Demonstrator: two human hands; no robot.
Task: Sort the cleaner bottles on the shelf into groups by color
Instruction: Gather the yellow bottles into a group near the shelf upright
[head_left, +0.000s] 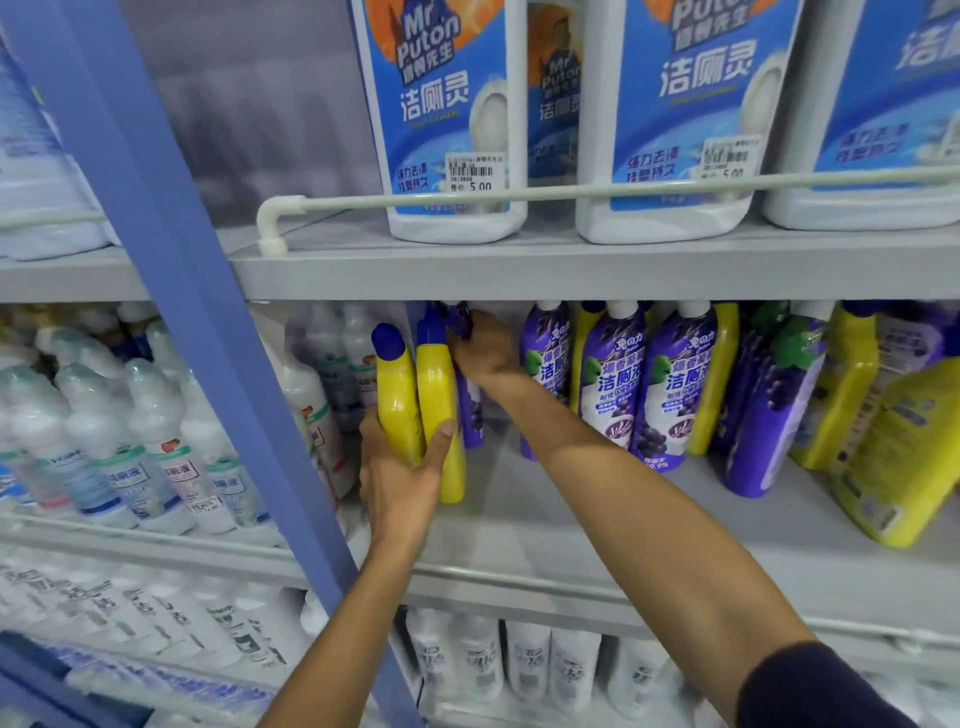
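On the middle shelf (545, 519), my left hand (402, 478) grips two yellow bottles with blue caps, one (397, 400) on the left and one (440, 410) beside it, near the shelf's left end. Just behind them my right hand (485, 351) grips the neck of a purple bottle (471, 410), mostly hidden by the yellow ones. To the right stand several purple grape-label bottles (613, 384) mixed with yellow ones (719, 379). A purple bottle (774, 410) leans, and a yellow bottle (898, 447) tilts at the far right.
A blue upright post (208, 332) borders the shelf on the left, with clear-white bottles (130, 441) beyond it. The upper shelf holds big white bottles with blue labels (452, 119) behind a rail (571, 192). White bottles (524, 665) fill the shelf below.
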